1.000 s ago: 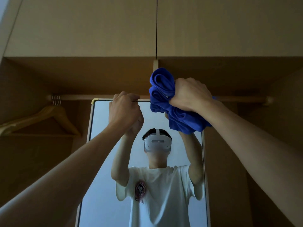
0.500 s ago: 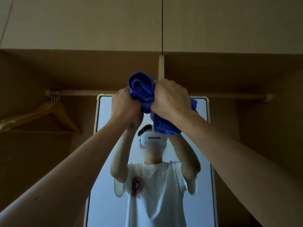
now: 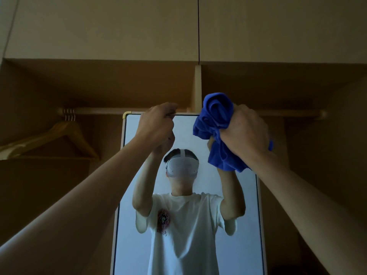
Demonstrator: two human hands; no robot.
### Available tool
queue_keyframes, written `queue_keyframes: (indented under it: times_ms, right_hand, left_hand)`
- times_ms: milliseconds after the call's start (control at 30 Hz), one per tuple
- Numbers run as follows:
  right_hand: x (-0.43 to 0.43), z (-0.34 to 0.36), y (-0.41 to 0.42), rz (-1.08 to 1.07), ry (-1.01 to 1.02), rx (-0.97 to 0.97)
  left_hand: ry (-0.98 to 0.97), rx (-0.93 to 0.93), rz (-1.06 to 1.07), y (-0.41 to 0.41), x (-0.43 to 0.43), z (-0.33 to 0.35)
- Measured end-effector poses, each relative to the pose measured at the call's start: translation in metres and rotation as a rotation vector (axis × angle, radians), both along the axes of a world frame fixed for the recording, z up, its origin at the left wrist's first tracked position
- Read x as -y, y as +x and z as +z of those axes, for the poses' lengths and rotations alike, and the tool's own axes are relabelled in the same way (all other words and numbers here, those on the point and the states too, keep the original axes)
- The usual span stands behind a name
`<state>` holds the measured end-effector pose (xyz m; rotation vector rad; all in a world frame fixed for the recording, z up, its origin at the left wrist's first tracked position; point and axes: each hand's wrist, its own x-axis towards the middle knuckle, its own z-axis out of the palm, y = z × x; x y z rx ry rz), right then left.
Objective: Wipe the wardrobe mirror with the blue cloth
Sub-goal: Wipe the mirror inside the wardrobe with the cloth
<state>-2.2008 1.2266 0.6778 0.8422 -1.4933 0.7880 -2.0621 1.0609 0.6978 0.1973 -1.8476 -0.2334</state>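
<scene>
Wardrobe mirror [image 3: 186,132], 1 only: my left hand [image 3: 156,124] gripped its top edge, my right hand [image 3: 246,132] clenched 1 bunched blue cloth [image 3: 214,116]; lettering on the reflected shirt [image 3: 184,235] was unreadable.

I see the blue cloth [image 3: 216,124] bunched into a wad, clenched in the fingers of my right hand [image 3: 246,132]. The mirror [image 3: 186,215] stands upright, pale-framed, its top edge gripped under my left hand [image 3: 156,124] fingers.
</scene>
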Motion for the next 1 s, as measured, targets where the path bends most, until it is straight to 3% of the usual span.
queue_keyframes:
  times_ms: [267, 433, 600, 800, 1000]
  right_hand:
    - [0.064, -0.008, 0.055, 0.206, 0.114, -0.057]
    - [0.048, -0.013, 0.036, 0.168, 0.198, -0.15]
    - [0.003, -0.02, -0.012, 0.058, 0.057, -0.07]
    - [-0.041, -0.023, -0.044, 0.042, -0.181, 0.113]
    - [-0.017, -0.03, -0.027, 0.067, -0.169, 0.123]
  left_hand:
    - [0.191, 0.04, -0.083, 0.016, -0.006, 0.02]
    - [0.21, 0.11, -0.06, 0.016, -0.005, 0.02]
    - [-0.137, 0.145, 0.219, -0.005, 0.006, 0.002]
    - [-0.155, 0.043, 0.18, -0.006, 0.009, -0.003]
    - [-0.005, 0.054, 0.033, 0.002, 0.0, 0.003]
